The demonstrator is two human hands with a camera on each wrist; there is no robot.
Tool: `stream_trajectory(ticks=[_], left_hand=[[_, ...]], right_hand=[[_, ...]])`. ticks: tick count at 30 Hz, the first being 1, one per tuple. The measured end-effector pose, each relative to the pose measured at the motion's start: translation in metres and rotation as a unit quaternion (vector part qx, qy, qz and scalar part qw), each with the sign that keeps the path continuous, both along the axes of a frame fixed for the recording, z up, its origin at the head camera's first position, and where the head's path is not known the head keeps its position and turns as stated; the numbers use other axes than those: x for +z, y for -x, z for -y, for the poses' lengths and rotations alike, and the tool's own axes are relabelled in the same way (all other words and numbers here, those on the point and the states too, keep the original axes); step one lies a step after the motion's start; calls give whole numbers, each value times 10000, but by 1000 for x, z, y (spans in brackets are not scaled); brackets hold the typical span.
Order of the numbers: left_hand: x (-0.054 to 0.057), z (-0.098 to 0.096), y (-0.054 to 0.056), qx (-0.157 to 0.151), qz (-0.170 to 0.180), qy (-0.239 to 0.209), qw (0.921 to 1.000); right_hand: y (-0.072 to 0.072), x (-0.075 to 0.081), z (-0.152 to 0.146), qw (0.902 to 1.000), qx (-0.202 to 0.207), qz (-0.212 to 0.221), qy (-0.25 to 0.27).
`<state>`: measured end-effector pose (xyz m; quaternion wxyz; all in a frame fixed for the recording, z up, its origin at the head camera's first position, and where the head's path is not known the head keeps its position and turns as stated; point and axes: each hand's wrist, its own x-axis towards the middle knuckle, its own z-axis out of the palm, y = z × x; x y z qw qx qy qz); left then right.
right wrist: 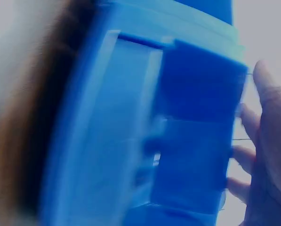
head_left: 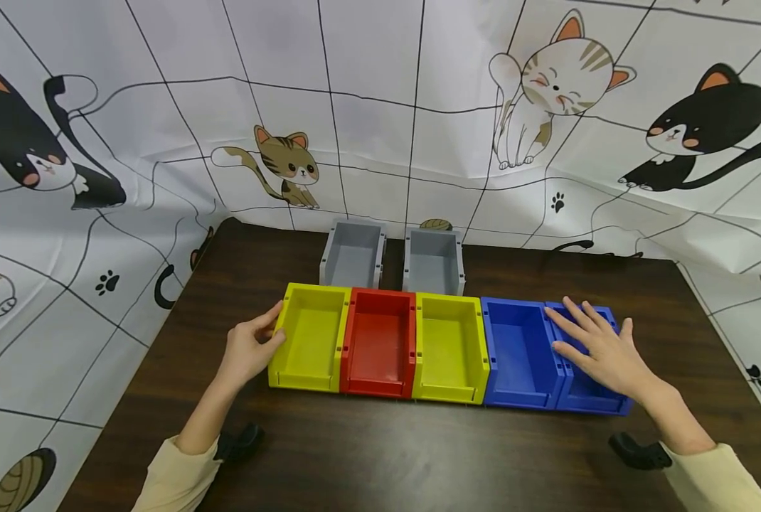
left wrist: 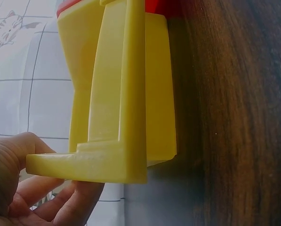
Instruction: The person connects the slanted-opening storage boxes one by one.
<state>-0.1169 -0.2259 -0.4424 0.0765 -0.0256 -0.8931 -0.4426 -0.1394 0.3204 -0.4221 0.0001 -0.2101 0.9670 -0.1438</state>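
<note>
Plastic storage bins stand side by side in a row on the dark table. The leftmost is a yellow bin (head_left: 310, 334); my left hand (head_left: 247, 352) pinches its left wall, thumb at the rim and fingers on the outer side. Beside it come a red bin (head_left: 380, 338), a second yellow bin (head_left: 449, 345) and a blue bin (head_left: 520, 352). At the right end, my right hand (head_left: 604, 355) is spread over another blue bin (head_left: 594, 395), partly covering it. The right wrist view is blurred; whether those fingers touch the rim, I cannot tell.
Behind the row stand two grey bins, a left one (head_left: 353, 252) and a right one (head_left: 434, 259), with a narrow gap between them. The dark wood table (head_left: 380, 455) extends in front. A white cat-print cloth (head_left: 380, 128) hangs along the back and sides.
</note>
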Motion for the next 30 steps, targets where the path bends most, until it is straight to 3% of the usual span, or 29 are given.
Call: stream_trajectory(ticks=[7, 21, 30], left_hand=[[-1, 0, 0, -22, 66, -57, 10000], [-2, 2, 1, -52, 33, -73, 10000], [2, 3, 3, 3, 109, 66, 9999]], right_hand=[[10, 16, -3, 9995, 83, 270, -164], [6, 16, -1, 9988, 13, 410, -250], [24, 33, 16, 9996, 120, -76, 225]])
